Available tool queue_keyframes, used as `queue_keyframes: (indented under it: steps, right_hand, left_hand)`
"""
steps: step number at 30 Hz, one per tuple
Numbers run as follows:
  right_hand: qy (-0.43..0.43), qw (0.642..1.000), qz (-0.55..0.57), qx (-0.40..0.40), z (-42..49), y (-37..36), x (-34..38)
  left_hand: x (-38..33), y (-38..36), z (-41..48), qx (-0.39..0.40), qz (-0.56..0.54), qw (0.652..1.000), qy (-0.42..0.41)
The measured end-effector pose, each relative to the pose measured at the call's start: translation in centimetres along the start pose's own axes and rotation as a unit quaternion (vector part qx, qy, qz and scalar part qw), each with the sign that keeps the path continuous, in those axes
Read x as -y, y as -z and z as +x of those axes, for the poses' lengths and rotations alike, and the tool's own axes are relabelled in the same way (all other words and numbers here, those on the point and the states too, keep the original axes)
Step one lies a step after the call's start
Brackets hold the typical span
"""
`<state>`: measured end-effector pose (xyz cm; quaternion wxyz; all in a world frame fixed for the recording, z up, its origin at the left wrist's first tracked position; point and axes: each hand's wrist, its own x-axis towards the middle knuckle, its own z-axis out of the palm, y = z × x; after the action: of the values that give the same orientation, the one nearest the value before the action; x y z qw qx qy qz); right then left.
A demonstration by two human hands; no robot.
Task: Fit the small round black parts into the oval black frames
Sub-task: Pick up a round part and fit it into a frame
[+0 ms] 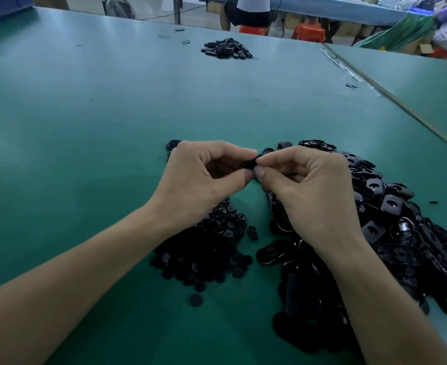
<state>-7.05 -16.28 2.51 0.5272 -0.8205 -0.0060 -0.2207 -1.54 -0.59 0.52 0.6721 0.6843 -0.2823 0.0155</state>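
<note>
My left hand and my right hand meet above the green table, fingertips touching. Between them they pinch one black oval frame, mostly hidden by the fingers. Whether a round part sits in it cannot be told. A heap of small round black parts lies under my left wrist. A larger heap of black oval frames spreads under and to the right of my right hand.
A small pile of black pieces lies far across the table. A few black pieces sit just beyond my left hand. A seam joins a second table at right. People sit on orange stools beyond.
</note>
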Motion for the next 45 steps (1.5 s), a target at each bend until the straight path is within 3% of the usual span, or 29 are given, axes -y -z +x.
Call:
queue_keyframes:
  steps: [13,25,37,45]
  right_hand:
    - [0.068,0.994,-0.082,0.008,-0.3,-0.4,0.2]
    - [-0.041,0.996,0.066,0.044,0.0,0.4,0.3]
    - [-0.064,0.996,-0.016,0.051,0.1,0.5,0.2]
    - [-0.049,0.996,-0.013,0.077,0.1,0.8,0.7]
  left_hand:
    - [0.3,0.3,0.4,-0.007,-0.01,1.0,0.027]
    - [-0.1,0.8,0.4,0.04,-0.06,0.996,0.056]
    - [-0.5,0.8,0.3,0.027,-0.009,0.997,0.066]
    - [-0.3,1.4,0.6,0.014,0.02,0.998,0.065]
